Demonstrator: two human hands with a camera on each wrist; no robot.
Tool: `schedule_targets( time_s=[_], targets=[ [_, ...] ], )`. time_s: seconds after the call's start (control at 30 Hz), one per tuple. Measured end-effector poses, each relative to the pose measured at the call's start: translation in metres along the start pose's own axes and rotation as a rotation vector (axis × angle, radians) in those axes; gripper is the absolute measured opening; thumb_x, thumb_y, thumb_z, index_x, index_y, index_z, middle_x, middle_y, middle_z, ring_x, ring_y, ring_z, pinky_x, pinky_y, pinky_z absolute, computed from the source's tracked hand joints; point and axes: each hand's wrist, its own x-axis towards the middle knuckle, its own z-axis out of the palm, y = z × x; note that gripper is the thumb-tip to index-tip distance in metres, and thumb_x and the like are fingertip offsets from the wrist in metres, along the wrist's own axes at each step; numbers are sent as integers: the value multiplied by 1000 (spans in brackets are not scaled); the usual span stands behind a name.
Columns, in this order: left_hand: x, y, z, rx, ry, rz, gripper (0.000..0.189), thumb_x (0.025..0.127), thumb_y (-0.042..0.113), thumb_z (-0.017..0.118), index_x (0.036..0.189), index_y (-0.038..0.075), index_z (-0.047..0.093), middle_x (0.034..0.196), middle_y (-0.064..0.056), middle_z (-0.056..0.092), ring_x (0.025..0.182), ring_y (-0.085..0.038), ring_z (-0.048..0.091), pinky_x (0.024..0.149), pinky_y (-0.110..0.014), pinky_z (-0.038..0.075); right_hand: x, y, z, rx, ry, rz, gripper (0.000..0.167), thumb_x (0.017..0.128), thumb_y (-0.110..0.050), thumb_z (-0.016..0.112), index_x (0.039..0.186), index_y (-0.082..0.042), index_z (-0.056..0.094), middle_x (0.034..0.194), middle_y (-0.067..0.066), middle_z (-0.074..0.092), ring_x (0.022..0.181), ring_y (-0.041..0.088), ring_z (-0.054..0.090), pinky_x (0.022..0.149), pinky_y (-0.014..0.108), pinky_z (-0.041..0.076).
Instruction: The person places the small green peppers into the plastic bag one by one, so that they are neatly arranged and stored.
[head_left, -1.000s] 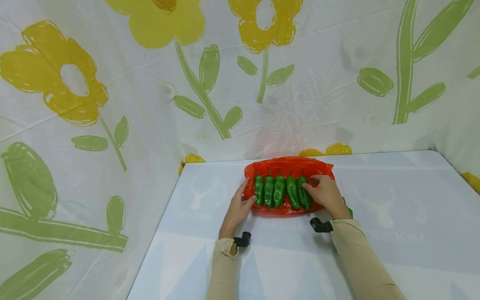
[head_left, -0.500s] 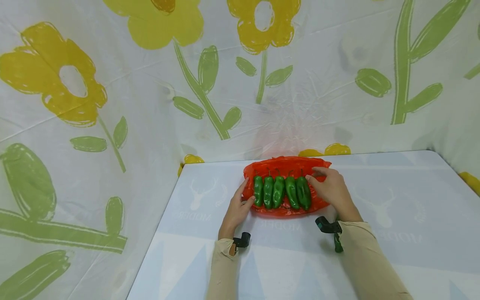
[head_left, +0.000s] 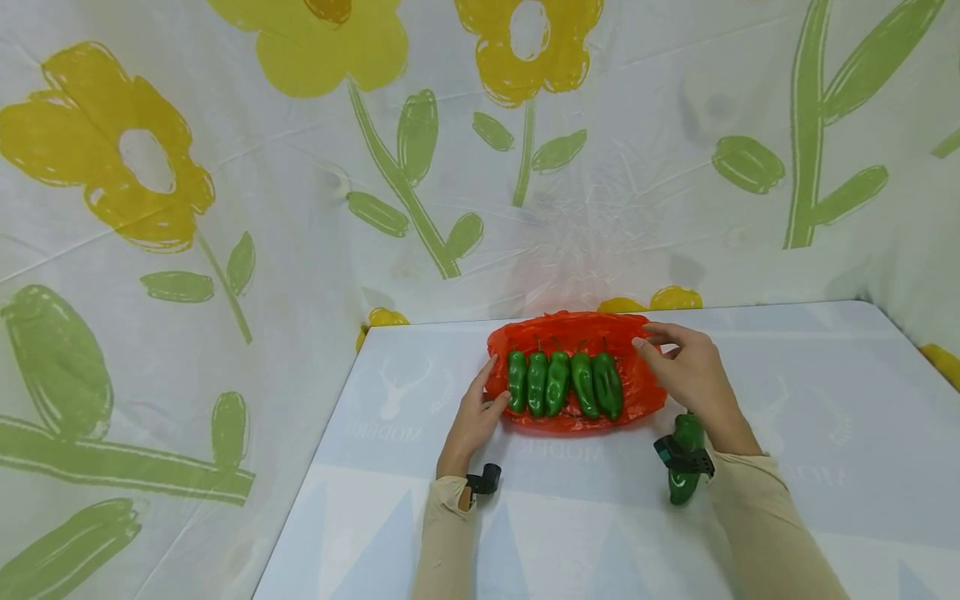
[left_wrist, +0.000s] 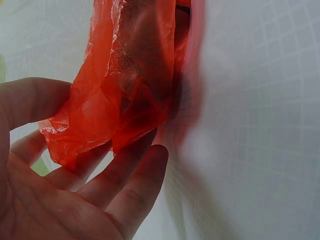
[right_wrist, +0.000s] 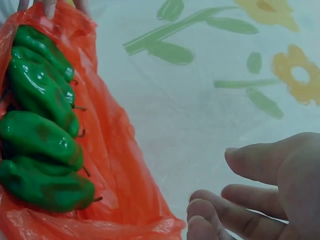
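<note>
Several green peppers [head_left: 558, 383] lie side by side, stems away from me, in an open red plastic bag [head_left: 637, 392]. At the bag's left end my left hand [head_left: 474, 421] holds the edge; in the left wrist view its thumb and fingers [left_wrist: 137, 190] lie about the red plastic. My right hand [head_left: 693, 375] is by the bag's right end with loosely bent fingers and nothing in them. The right wrist view shows this hand [right_wrist: 260, 185] apart from the peppers [right_wrist: 40, 135]. One more green pepper [head_left: 682, 487] lies on the table, partly hidden by the right wrist camera.
The pale table [head_left: 375, 500] has printed deer heads and lettering. Behind it and on the left hangs a white sheet [head_left: 300, 208] with yellow flowers and green leaves. A black wrist camera [head_left: 486, 479] sits on the left wrist.
My right hand has let go of the rightmost pepper in the bag and moved right. The loose pepper on the table has come into view below it. My left hand stays put.
</note>
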Motion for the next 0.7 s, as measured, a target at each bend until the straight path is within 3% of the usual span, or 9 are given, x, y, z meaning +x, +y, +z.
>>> schedule_targets(
  time_s=[0.37,0.7],
  targets=[
    [-1,-2,0,11,-5,-17,68,103,20,59,164,24,30,168,-16,32,131,-45,59,110,-56,52,-7,2,-9,-20,22,2,58,104,-45,54,145,-4,57,128,26,66,100,36,62,66,26,54],
    [1,-4,0,11,-8,-23,68,103,21,59,164,26,29,170,-14,30,131,-44,59,110,-55,52,-14,6,-14,-5,24,17,60,104,-46,54,146,-2,55,126,27,65,97,34,62,59,27,56]
  ],
)
